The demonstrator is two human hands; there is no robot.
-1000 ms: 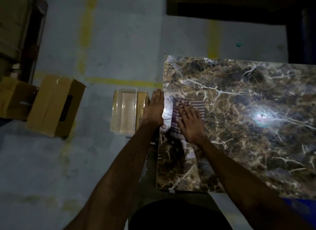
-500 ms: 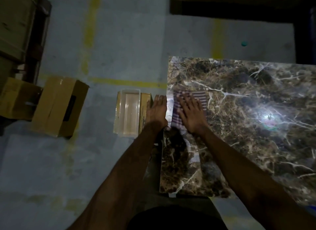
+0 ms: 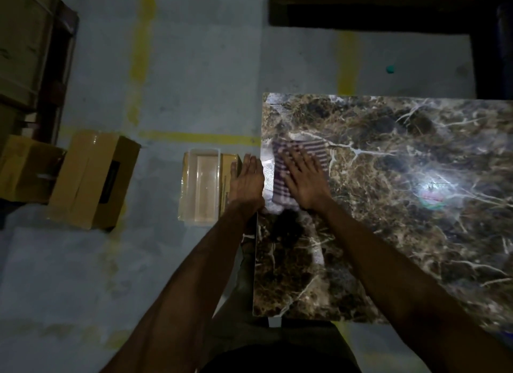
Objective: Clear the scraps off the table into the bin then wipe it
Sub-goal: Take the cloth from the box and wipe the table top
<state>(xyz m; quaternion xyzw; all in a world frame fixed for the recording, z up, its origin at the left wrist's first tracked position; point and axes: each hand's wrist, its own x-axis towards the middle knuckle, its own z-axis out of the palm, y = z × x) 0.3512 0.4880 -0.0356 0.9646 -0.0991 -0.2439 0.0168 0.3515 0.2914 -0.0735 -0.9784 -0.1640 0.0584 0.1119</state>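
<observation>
Progress: I see no scraps on the marble table [image 3: 388,206], so I judge clearing done; wiping is under way at its left edge.
Cloth: striped cloth [image 3: 302,153], flat, beside that edge.
Right hand [image 3: 304,178]: fingers straight, spread, pressing the cloth.
Left hand [image 3: 248,178]: fingers straight, at the table edge, holding nothing.
Bin: clear plastic bin [image 3: 201,189] on the floor, just left.

Right hand [image 3: 304,182] is lying flat, fingers spread, pressing on the cloth [image 3: 301,161]. Left hand [image 3: 248,180] is reaching forward with straight fingers just left of the cloth, both forearms extending outward.
</observation>
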